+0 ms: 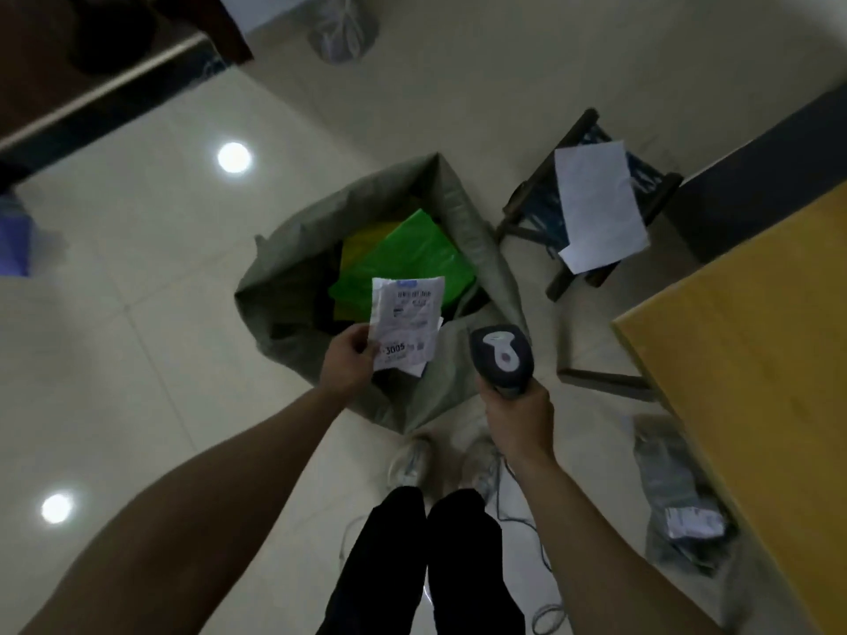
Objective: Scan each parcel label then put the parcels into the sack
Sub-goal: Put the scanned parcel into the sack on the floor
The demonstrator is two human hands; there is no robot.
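Above the open sack (293, 286), the left hand (346, 362) pinches a parcel (405, 325) label-up, so it faces the scanner (502, 355) gripped just beside it in the right hand (515, 412); the sack's mouth waits directly below for the drop.

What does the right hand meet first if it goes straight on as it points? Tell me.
Probably the near rim of the grey sack. The right hand grips the scanner, which leads toward that rim; the labelled parcel held by the left hand lies left of that line. Depth is unclear.
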